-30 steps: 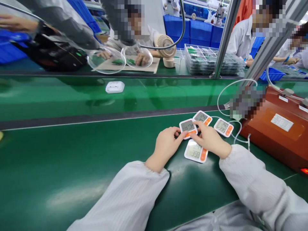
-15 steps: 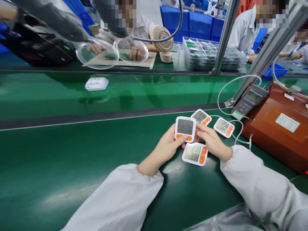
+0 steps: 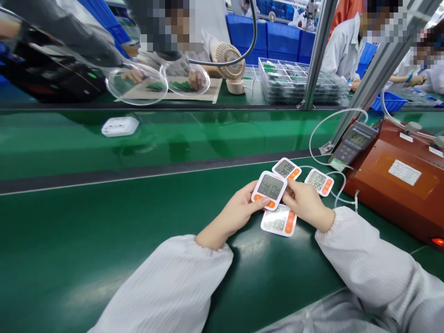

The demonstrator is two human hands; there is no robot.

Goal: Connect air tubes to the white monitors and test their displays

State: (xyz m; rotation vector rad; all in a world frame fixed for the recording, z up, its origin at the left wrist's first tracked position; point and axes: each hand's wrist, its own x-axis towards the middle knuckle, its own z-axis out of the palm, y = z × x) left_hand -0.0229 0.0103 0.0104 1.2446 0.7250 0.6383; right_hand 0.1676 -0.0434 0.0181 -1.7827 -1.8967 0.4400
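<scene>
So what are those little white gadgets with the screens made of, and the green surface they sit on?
The held digital meter looks like moulded plastic: a smooth white shell with rounded corners, an orange button strip and a grey LCD window. The left hand and right hand grip its edges. The green belt seems to be rubbery or PVC sheet with a semi-gloss finish, judging by its soft light reflections.

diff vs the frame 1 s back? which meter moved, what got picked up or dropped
The held meter lay on the green belt a second ago under both hands. The left hand and right hand have since lifted it off, stood it upright, and now hold it tilted. The white unit on the far belt drifted left. Nothing was let go. The three other meters stay flat.
</scene>
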